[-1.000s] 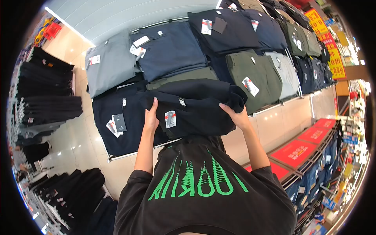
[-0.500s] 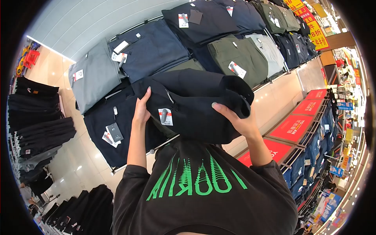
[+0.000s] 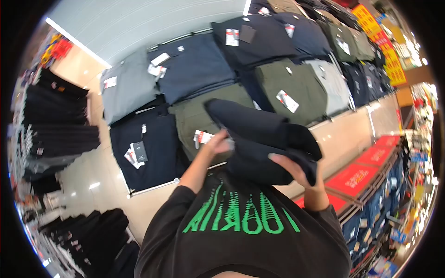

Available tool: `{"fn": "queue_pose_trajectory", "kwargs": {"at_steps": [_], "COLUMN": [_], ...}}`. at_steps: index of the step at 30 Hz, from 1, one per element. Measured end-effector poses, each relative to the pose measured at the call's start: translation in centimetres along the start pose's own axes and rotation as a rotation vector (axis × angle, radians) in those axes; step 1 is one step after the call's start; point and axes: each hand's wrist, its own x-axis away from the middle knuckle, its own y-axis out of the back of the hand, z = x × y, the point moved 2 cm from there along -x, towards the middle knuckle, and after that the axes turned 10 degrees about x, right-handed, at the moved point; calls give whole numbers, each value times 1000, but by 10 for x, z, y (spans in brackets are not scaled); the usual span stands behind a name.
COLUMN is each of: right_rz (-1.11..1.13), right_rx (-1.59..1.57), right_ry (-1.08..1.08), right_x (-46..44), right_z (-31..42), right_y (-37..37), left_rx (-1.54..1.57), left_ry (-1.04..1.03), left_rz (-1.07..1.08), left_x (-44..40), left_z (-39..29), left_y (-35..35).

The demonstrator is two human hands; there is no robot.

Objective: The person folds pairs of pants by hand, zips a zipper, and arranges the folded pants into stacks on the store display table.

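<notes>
Folded black trousers [image 3: 259, 148] are held up in front of my chest, slightly blurred by motion. My right hand [image 3: 303, 175] grips their rolled right end, with the thumb on the near side. At the left edge of the bundle, my left hand [image 3: 219, 142] is closed on the cloth; a pale patch, perhaps a tag, shows by its fingertips. Just beyond the bundle lie folded olive trousers [image 3: 185, 118] with a white and red price tag [image 3: 203, 137]. Folded dark navy trousers [image 3: 150, 160] with several tags lie to the left.
A slanted display rack [image 3: 153, 187] carries folded grey [image 3: 130, 92], blue [image 3: 190, 69] and olive trousers [image 3: 296, 85]. Hanging black trousers [image 3: 55, 104] line the left. Red sign boards [image 3: 354, 180] top a jeans rack at right. Yellow signs [image 3: 371, 28] hang at upper right.
The black trousers have shifted right and tilted, uncovering the olive trousers and their tag. My left hand has moved down and right along the bundle's edge. The bundle's price tag no longer faces me.
</notes>
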Motion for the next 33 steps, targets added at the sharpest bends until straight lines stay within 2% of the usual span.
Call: {"fn": "queue_pose_trajectory", "kwargs": {"at_steps": [1, 3, 4, 5, 6, 7, 9, 11, 13, 15, 16, 17, 19, 20, 21, 23, 24, 25, 26, 27, 28, 30, 32, 33], "right_rz": [-10, -55, -120, -187, -229, -273, -505, -553, -536, -482, -463, -424, -374, -349, -277, 34, 205, 208, 304, 316, 357, 386, 356, 241], "right_rx": [-86, -42, -3, 38, 105, 167, 56, -178, -162, 42, 148, 326, 433, 457, 417, 221, 256, 184, 192, 232, 253, 317, 391, 431], "right_ry": [-88, -180, -149, -120, -39, 43, -24, -188, -215, -163, -135, -41, -3, 58, 218, 698, 1006, 1150, 1197, 1247, 1247, 1245, 1243, 1248], "right_x": [6, 10, 10, 11, 15, 16, 6, 9, 0, -5, -7, -8, 6, 14, 22, 35, 17, 19, 23, 27, 29, 31, 34, 37], "right_z": [-8, -20, -31, -44, -69, -91, -105, -144, -160, -169, -171, -166, -170, -169, -159, -116, -61, -40, -28, -22, -14, -2, 6, 3], "right_y": [8, 33, 46, 62, 82, 96, 105, 117, 124, 125, 126, 127, 124, 120, 115, 96, 74, 54, 41, 28, 18, 0, -21, -34], "left_rx": [-26, 62, -5, 62, 111, 163, 211, 207, 258, 260, 220, 89, -150, -192, -236, -249, -218, -186, -57, -107, -87, 104, 441, 238], "left_ry": [5, 75, 87, 130, 156, 139, 87, 13, -15, -81, -122, -233, -399, -398, -393, -407, -427, -446, -449, -529, -526, -586, -708, -768], "left_rz": [144, 234, 17, 81, 143, 174, 171, 59, 126, 227, 107, 205, -8, -38, -68, -159, -220, -278, -246, -69, 116, 267, 185, 149], "left_x": [-9, -22, -27, -35, -31, -41, -45, -47, -36, -31, -16, -5, 9, 15, 21, 35, 42, 49, 54, 63, 69, 84, 110, 125], "left_z": [16, 40, 49, 56, 60, 66, 71, 79, 82, 86, 87, 84, 85, 86, 86, 88, 90, 90, 91, 91, 84, 75, 73, 65], "left_y": [-3, -29, -48, -62, -109, -104, -115, -121, -132, -120, -135, -150, -168, -162, -152, -140, -135, -132, -136, -148, -144, -138, -131, -127]}}
